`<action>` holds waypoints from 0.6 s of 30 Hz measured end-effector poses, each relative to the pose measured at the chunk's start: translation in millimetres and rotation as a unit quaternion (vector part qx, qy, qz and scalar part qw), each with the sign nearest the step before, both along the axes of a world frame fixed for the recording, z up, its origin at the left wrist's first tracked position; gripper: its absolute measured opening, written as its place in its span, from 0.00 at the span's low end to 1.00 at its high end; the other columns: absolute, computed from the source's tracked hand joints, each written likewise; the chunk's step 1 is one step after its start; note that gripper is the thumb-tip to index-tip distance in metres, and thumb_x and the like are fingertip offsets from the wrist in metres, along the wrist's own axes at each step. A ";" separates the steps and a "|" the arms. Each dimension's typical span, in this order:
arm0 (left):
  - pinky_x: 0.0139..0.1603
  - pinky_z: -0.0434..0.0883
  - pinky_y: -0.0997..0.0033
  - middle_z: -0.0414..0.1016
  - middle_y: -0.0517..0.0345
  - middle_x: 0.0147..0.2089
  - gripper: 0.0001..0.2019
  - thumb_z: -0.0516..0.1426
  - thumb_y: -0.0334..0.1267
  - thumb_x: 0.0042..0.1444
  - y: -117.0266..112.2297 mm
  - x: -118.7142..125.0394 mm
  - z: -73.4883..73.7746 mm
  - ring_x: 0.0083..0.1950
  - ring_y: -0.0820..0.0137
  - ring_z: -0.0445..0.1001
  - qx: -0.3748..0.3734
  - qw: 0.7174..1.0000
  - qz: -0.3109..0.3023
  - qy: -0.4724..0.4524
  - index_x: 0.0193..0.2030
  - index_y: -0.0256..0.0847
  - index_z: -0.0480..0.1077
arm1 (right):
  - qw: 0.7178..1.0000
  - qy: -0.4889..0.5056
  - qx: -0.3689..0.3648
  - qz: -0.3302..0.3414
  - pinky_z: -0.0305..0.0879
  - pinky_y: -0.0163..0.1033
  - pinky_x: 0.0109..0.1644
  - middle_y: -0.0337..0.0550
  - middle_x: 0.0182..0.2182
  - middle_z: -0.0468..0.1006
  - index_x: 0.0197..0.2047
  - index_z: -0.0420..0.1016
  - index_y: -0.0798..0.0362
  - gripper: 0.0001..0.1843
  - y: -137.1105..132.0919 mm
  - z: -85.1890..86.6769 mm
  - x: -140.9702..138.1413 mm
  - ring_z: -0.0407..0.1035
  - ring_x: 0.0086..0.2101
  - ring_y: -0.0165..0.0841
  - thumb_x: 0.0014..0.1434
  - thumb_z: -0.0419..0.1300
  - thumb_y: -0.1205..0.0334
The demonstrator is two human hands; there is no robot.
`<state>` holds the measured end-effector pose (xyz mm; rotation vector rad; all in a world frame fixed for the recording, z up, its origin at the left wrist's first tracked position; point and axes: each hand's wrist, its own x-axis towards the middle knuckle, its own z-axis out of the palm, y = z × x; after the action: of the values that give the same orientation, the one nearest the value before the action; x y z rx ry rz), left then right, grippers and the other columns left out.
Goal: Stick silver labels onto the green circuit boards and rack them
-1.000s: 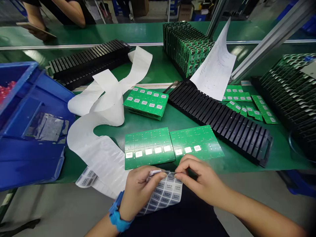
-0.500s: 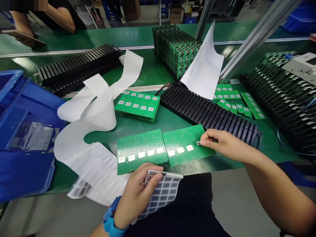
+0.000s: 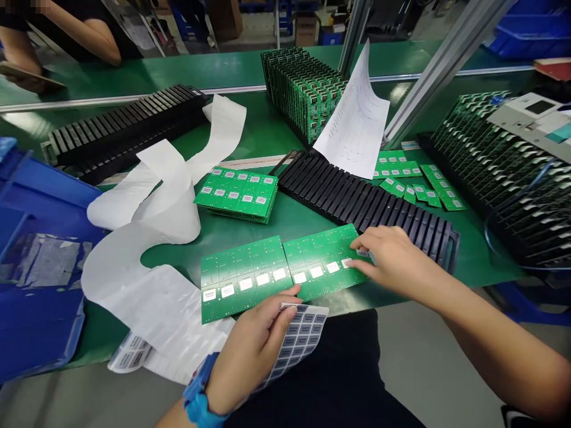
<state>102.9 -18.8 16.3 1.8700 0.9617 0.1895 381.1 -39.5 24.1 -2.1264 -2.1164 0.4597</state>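
Note:
Two green circuit board panels lie side by side at the table's near edge, the left panel (image 3: 243, 279) and the right panel (image 3: 321, 261), each with a row of small white labels. My right hand (image 3: 392, 261) rests on the right panel's right end, fingers curled and pressing a small white label (image 3: 347, 263) onto it. My left hand (image 3: 252, 351), with a blue wristband, grips a sheet of grey labels (image 3: 298, 339) over my lap. A long strip of white backing paper (image 3: 151, 285) curls away to the left.
A stack of labelled green boards (image 3: 236, 193) lies mid-table. Black slotted racks (image 3: 366, 208) (image 3: 120, 131) lie beside it, others filled with boards (image 3: 303, 89) (image 3: 504, 166). A paper sheet (image 3: 357, 125) leans on one. A blue bin (image 3: 40, 255) stands left. Another person's arms (image 3: 53, 35) are at far left.
My right hand left the label sheet, carried a small label to the right panel and now presses it down. The left hand kept hold of the sheet.

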 end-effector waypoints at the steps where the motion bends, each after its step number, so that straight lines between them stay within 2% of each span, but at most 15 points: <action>1: 0.54 0.69 0.65 0.66 0.63 0.60 0.11 0.46 0.41 0.63 0.1 -0.1 0.5 0.58 0.67 0.66 -0.004 1.000 0.000 0.002 0.47 0.49 0.67 | 1.000 0.015 -0.001 -0.008 0.59 0.47 0.43 0.44 0.31 0.72 0.37 0.73 0.53 0.10 -0.2 1.5 3.8 0.65 0.36 0.39 0.56 0.55 0.58; 3: 0.55 0.68 0.65 0.66 0.65 0.59 0.12 0.46 0.42 0.63 0.6 -0.1 1.4 0.59 0.67 0.66 -0.009 1.000 0.003 0.002 0.47 0.50 0.67 | 0.996 0.083 -0.035 -0.015 0.61 0.43 0.41 0.44 0.33 0.72 0.43 0.71 0.53 0.13 -0.5 5.4 11.5 0.66 0.36 0.36 0.58 0.52 0.59; 6: 0.57 0.67 0.65 0.66 0.65 0.59 0.12 0.45 0.42 0.63 1.4 0.5 1.6 0.59 0.68 0.66 -0.010 1.000 0.010 0.001 0.49 0.50 0.67 | 0.975 0.182 -0.124 -0.008 0.63 0.39 0.37 0.40 0.33 0.71 0.51 0.66 0.51 0.17 -1.5 10.5 18.8 0.66 0.33 0.32 0.60 0.48 0.58; 9: 0.58 0.67 0.64 0.67 0.63 0.59 0.13 0.45 0.43 0.64 1.6 1.1 0.0 0.58 0.68 0.66 -0.009 1.000 0.016 0.001 0.50 0.49 0.66 | 0.966 0.204 -0.158 -0.002 0.63 0.39 0.38 0.39 0.31 0.70 0.54 0.62 0.51 0.19 -2.6 10.3 19.6 0.66 0.32 0.31 0.61 0.47 0.57; 15: 0.57 0.67 0.61 0.67 0.59 0.59 0.14 0.45 0.43 0.64 1.3 1.3 -2.5 0.58 0.66 0.67 -0.010 1.000 0.016 -0.002 0.50 0.47 0.67 | 0.973 0.190 -0.131 0.007 0.62 0.40 0.41 0.41 0.34 0.71 0.53 0.61 0.51 0.18 -4.0 -1.2 17.1 0.66 0.35 0.34 0.59 0.48 0.59; 18: 0.57 0.67 0.60 0.68 0.58 0.58 0.14 0.45 0.41 0.63 1.1 0.7 -1.5 0.58 0.65 0.67 -0.008 1.000 0.016 -0.010 0.50 0.46 0.68 | 0.991 0.120 -0.062 0.018 0.62 0.43 0.42 0.42 0.33 0.72 0.46 0.65 0.51 0.12 -11.7 -3.8 11.6 0.65 0.37 0.36 0.59 0.49 0.63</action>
<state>103.6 -17.7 14.9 1.8347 0.9775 0.2195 392.7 -51.2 20.3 -1.9787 -2.0423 0.8256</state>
